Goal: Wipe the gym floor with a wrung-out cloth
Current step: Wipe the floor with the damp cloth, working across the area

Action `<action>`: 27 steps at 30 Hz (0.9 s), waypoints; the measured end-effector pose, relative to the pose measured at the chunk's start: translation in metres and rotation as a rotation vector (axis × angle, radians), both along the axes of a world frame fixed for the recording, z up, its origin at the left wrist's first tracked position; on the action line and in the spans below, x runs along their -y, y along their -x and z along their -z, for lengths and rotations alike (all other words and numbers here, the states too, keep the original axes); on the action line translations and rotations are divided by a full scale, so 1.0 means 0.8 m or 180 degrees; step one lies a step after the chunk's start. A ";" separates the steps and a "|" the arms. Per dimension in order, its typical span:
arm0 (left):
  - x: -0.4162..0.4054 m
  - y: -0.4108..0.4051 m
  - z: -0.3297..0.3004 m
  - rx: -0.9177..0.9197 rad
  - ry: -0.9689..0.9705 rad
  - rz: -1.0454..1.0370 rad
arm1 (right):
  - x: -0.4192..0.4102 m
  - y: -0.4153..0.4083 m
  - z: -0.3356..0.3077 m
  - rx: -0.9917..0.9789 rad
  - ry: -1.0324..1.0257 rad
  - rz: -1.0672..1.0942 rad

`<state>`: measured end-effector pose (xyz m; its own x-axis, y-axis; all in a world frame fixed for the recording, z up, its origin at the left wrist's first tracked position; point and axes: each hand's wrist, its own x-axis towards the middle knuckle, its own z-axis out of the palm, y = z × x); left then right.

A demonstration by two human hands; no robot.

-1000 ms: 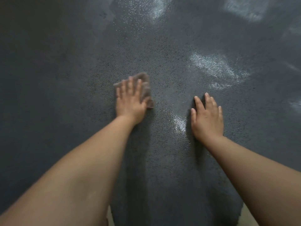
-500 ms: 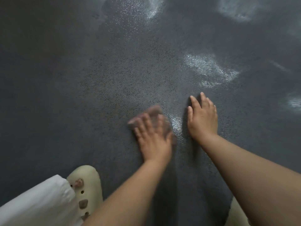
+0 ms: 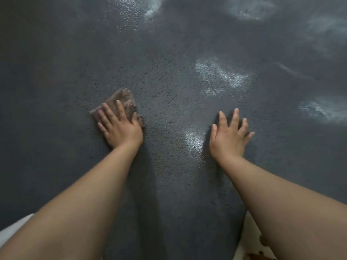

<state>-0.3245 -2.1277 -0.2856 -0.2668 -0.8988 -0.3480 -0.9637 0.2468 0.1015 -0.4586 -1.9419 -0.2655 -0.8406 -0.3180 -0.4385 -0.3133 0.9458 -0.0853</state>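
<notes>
- Since a moment ago, left hand (image 3: pixel 120 126) slid the brown cloth (image 3: pixel 120 102) away from her, fingers flat on it.
- Right hand (image 3: pixel 229 137) splayed on dark floor (image 3: pixel 169 87) (bare, gripping nothing).

I count two hands of mine on the floor (image 3: pixel 169 91), my left hand (image 3: pixel 120 128) and my right hand (image 3: pixel 228 136), and two bare forearms leading to them. There is one cloth (image 3: pixel 122 99), a single brownish piece. On my right hand I can count all five fingers spread out; on my left I count four fingers plus part of the thumb. Across the dark floor I count roughly six pale shiny patches: one between my hands (image 3: pixel 193 139), one ahead of the right hand (image 3: pixel 219 76), two along the top edge and two towards the right edge. One bit of white fabric (image 3: pixel 15 226) shows at the lower left corner.
</notes>
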 end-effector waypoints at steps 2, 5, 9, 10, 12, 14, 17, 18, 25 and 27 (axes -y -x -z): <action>-0.028 0.030 0.001 -0.0107 -0.0009 -0.0039 | -0.005 0.002 0.000 0.0150 -0.0062 0.0087; -0.069 0.084 0.001 -0.0069 -0.0127 0.0756 | -0.013 0.005 0.001 0.0234 0.0040 0.0046; -0.107 0.162 -0.003 0.0046 -0.0284 0.2212 | -0.030 0.007 0.005 0.0022 0.0231 -0.0001; -0.114 0.176 -0.006 0.0065 -0.0334 0.2576 | -0.035 0.007 0.007 -0.0013 0.0255 -0.0033; -0.123 0.191 -0.007 0.0092 -0.0360 0.3129 | -0.042 0.007 0.010 -0.0050 0.0306 -0.0095; -0.119 0.191 -0.006 0.0113 -0.0289 0.3316 | -0.042 0.006 0.011 -0.0064 0.0306 -0.0091; -0.101 0.169 -0.004 0.0165 -0.0128 0.3230 | -0.032 0.004 0.007 -0.0046 0.0251 -0.0101; -0.095 0.159 -0.004 0.0189 -0.0097 0.3138 | -0.028 0.003 0.005 -0.0027 0.0248 -0.0169; -0.037 0.017 -0.006 0.0308 -0.0119 0.2210 | 0.016 -0.040 -0.006 0.0101 0.0296 -0.1091; -0.013 -0.028 -0.007 0.0351 -0.0164 0.1900 | 0.031 -0.062 -0.008 0.0147 0.0178 -0.1276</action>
<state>-0.3018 -2.1173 -0.2800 -0.6794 -0.5863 -0.4413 -0.6660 0.7452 0.0353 -0.4092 -1.9664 -0.2593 -0.6249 -0.6410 -0.4456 -0.6510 0.7429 -0.1558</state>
